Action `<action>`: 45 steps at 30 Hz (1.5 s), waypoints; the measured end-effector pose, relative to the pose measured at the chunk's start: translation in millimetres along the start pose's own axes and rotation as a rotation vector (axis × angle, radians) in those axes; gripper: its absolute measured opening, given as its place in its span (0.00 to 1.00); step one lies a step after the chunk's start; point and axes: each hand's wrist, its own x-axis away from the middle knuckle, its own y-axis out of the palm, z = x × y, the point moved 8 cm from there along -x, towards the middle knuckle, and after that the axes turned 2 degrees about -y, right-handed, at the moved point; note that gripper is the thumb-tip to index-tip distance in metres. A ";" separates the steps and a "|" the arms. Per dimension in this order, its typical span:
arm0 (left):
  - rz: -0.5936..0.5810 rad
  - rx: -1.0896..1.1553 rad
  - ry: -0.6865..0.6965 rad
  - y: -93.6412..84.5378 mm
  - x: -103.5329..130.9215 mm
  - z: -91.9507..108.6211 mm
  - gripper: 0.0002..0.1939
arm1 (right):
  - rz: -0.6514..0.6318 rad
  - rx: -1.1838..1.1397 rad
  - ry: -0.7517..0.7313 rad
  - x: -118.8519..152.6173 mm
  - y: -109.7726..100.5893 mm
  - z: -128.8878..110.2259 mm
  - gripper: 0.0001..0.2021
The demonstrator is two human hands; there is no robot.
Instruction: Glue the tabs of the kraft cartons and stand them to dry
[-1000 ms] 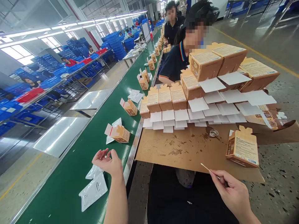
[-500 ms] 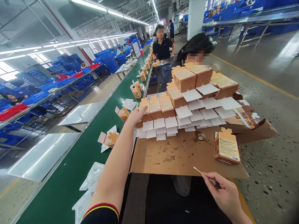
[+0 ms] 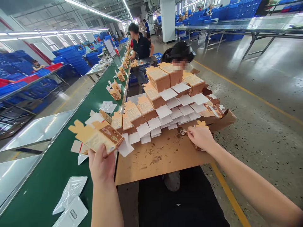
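My left hand [image 3: 102, 165] is closed around a small brown and cream carton [image 3: 100, 140], lifted above the belt's edge and tilted, its flaps unfolded at both ends. My right hand [image 3: 202, 138] pinches a cotton swab [image 3: 187, 131], mostly hidden by the fingers. Its tip is at a small clear round dish [image 3: 182, 132] on the stained cardboard sheet [image 3: 142, 171]. I cannot tell whether the tip touches liquid. Just behind the right hand stands another carton [image 3: 202, 124], largely covered. Beyond the dish rises a stack of cartons [image 3: 157, 80] with white flaps sticking out towards me.
Along the left runs a green conveyor belt [image 3: 30, 189] carrying several open cartons and clear plastic packets [image 3: 71, 192]. A person [image 3: 142, 47] stands farther along it, and another person [image 3: 178, 53] is behind the stack. Torn brown cardboard [image 3: 223, 121] juts out at the right.
My left hand has taken a carton from the stack's near left end and drawn it back towards me. My right hand has moved forward with the swab to the dish. The view has turned right.
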 end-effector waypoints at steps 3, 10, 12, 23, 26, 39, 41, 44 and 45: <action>-0.044 0.031 -0.252 -11.6 52.0 -27.4 0.38 | -0.136 0.038 0.003 -22.4 7.1 -1.6 0.14; -0.015 -0.152 -0.458 -29.5 125.5 -117.2 0.49 | 0.005 -0.118 -0.060 -0.2 4.9 -1.2 0.15; -0.026 -0.203 -0.464 -28.1 127.6 -127.7 0.50 | 0.180 -0.337 -0.164 28.5 6.4 -24.0 0.15; -0.135 -0.314 -0.495 -20.6 123.3 -123.6 0.45 | 0.231 -0.486 -0.448 110.5 110.6 -187.0 0.17; -0.133 -0.337 -0.469 -18.3 127.0 -124.7 0.45 | 0.242 -0.490 -0.420 104.6 113.2 -176.9 0.18; -0.087 -0.602 -0.231 -6.3 149.0 -103.8 0.47 | 0.279 -0.639 -0.187 135.0 90.6 -111.3 0.16; -0.075 -0.598 -0.237 -7.2 150.3 -106.3 0.45 | 0.271 -0.645 -0.166 139.2 90.2 -109.7 0.17; -0.072 -0.592 -0.225 -6.4 152.4 -113.5 0.44 | 0.288 -0.656 -0.174 142.5 87.7 -110.3 0.17; -0.073 -0.600 -0.216 -6.3 152.2 -115.6 0.44 | 0.296 -0.658 -0.178 142.6 86.3 -110.3 0.17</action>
